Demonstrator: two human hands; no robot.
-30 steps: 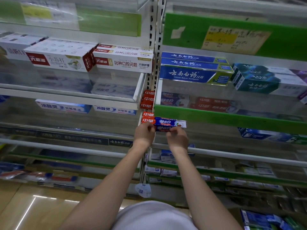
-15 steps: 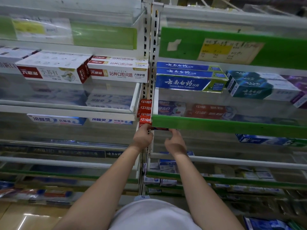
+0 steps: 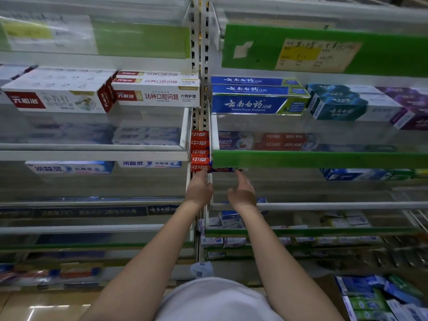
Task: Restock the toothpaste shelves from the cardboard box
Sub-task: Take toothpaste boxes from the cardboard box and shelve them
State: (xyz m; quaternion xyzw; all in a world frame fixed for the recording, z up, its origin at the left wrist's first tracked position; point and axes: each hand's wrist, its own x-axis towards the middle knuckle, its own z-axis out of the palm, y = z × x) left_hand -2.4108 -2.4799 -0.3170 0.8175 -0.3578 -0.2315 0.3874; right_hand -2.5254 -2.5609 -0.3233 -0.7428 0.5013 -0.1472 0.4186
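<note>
Both hands reach up to the shelf with the green front strip. The left hand has its fingers on the red end of a toothpaste box that lies lengthwise under that strip. The right hand has straight, relaxed fingers, their tips at the same box further along. Whether the left fingers curl round the box cannot be told.

Above that red end, four more red box ends show in a stack, so five are counted in all. More red and blue boxes lie blurred behind the clear shelf front.

One shelf up on the right, three blue boxes are stacked, with teal boxes beside them. On the left bay, three white-and-red boxes are stacked at the shelf's right end.

At the lower right, a cardboard box holds blue, green and white toothpaste packs, too jumbled to count.
</note>
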